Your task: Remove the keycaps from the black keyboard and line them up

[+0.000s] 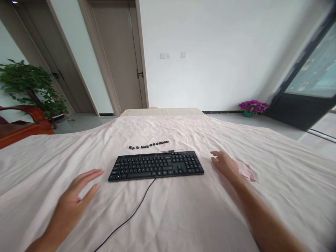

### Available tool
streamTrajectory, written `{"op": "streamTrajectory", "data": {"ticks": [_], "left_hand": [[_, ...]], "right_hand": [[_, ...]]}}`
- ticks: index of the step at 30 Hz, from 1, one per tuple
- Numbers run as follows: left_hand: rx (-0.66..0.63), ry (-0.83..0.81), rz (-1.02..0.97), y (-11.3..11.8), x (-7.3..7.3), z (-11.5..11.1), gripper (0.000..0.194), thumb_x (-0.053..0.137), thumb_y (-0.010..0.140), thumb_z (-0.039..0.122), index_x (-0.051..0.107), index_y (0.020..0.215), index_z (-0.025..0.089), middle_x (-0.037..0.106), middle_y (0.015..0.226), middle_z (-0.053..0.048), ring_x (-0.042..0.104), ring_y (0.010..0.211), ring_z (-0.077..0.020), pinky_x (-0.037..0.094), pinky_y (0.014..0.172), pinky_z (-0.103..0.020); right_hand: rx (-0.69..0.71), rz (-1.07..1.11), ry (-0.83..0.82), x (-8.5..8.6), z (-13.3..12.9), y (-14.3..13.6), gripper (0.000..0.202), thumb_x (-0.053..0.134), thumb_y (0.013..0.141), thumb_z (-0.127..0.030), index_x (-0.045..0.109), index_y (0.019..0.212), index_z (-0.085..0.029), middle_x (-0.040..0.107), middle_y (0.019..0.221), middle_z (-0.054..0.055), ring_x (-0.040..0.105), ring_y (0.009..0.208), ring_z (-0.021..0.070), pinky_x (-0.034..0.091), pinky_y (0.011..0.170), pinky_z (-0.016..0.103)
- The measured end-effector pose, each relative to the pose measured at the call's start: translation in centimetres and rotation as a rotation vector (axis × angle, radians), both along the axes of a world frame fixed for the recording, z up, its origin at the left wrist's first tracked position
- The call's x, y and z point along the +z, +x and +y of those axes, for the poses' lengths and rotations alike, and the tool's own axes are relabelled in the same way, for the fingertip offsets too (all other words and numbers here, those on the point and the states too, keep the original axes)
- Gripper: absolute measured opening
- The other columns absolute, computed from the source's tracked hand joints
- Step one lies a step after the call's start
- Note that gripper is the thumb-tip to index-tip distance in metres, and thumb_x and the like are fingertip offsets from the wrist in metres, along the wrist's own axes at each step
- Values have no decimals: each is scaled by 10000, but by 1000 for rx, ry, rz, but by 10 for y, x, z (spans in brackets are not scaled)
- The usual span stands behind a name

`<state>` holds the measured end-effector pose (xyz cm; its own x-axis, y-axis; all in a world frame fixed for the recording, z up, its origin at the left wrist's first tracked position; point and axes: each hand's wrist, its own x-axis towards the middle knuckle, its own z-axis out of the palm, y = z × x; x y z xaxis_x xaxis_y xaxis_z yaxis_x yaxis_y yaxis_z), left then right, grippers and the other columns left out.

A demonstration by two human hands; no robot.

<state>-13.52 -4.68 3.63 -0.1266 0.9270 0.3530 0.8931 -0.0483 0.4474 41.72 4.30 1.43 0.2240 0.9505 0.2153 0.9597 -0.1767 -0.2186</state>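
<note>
A black keyboard [154, 167] lies on the pale pink cloth, its cable [131, 215] running toward me. Its top row, at the left and middle, shows no keycaps. Behind it several loose black keycaps [151, 144] form an uneven line. A small dark piece [171, 151] with a thin wire sits at the keyboard's back edge. My left hand [78, 190] is left of the keyboard, apart from it, thumb and fingers spread with nothing between them. To the right of the keyboard my right hand [223, 163] holds nothing, its fingers apart, beside a folded pink cloth [246, 170].
The wrinkled pink cloth [178, 213] covers the wide surface before me. Beyond it are a white wall [210, 31] and brown doors [115, 49]. A wooden chair [31, 122] and a leafy plant [28, 84] stand at left; purple flowers [253, 106] are at right.
</note>
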Motion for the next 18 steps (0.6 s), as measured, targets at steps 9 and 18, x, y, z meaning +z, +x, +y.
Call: {"op": "streamTrajectory", "data": {"ticks": [9, 18], "left_hand": [[-449, -7, 140, 79, -24, 114, 452, 417, 914, 492, 576, 1263, 254, 556, 1327, -43, 491, 1236, -239, 389, 1068, -398], [-501, -117, 257, 108, -35, 169, 460, 338, 949, 474, 593, 1245, 230, 615, 1258, -60, 539, 1176, -227, 388, 1021, -374]], "right_hand": [[-37, 21, -45, -6, 5, 44, 363, 461, 839, -231, 696, 1113, -261, 719, 1072, 88, 672, 964, 271, 495, 736, 342], [-143, 99, -3, 6, 19, 52, 390, 449, 854, -233, 679, 1168, -206, 703, 1129, 97, 649, 1034, 273, 489, 799, 337]]}}
